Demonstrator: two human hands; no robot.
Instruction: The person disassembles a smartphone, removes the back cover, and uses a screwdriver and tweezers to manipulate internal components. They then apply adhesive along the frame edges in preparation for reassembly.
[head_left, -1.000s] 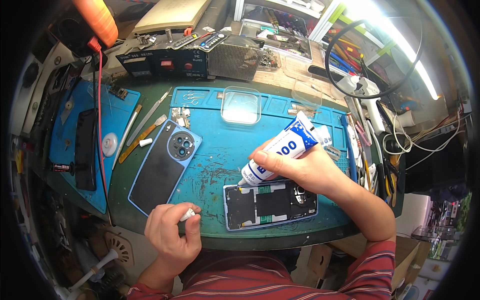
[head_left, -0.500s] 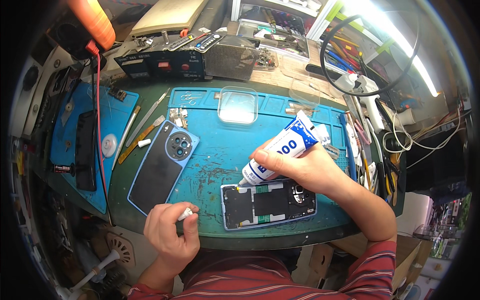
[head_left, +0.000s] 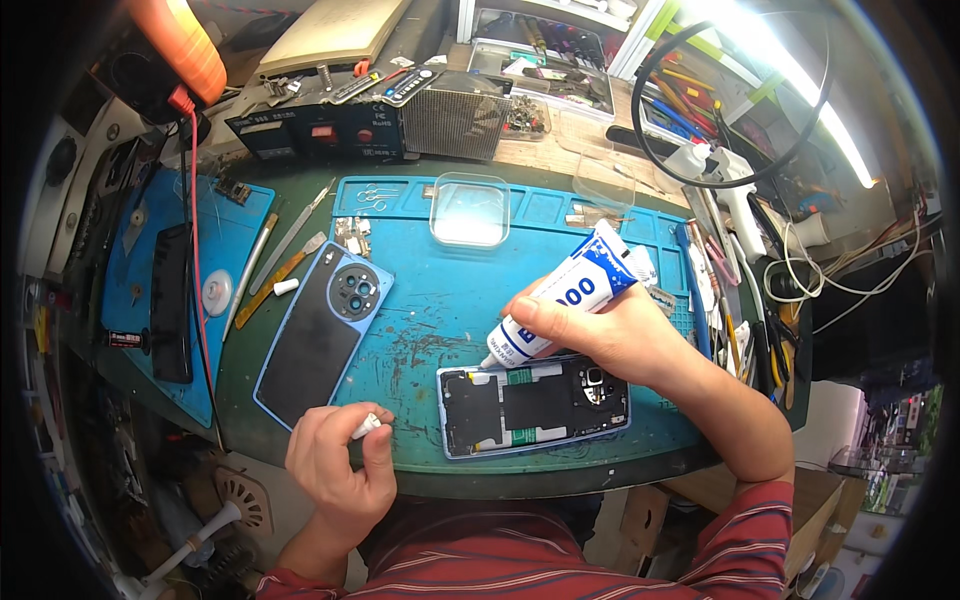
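Note:
My right hand (head_left: 575, 325) is wrapped round a white and blue glue tube (head_left: 590, 290), tilted with its nozzle pointing down and left. That nozzle meets the upper long edge of an opened phone (head_left: 540, 408); whether it touches the frame or hovers just over it I cannot tell. Inside the phone, black covers and green strips show. A small white cap (head_left: 367, 425) is pinched between the thumb and fingers of my left hand (head_left: 340, 460). Beside that hand lies a blue-rimmed phone back cover (head_left: 325, 335) with a round camera ring.
Under the phone spreads a blue work mat (head_left: 420, 320). On it stands a clear plastic box (head_left: 469, 210). A scalpel (head_left: 290, 235), an orange-handled blade (head_left: 270, 290) and a white cylinder (head_left: 286, 286) lie left. A box-shaped device (head_left: 330, 135) stands behind; a white glue gun (head_left: 735, 200) is at right.
The tube's nozzle has crept slightly to the right along the phone's upper edge. The whole view has shifted a little; my left hand still keeps the cap.

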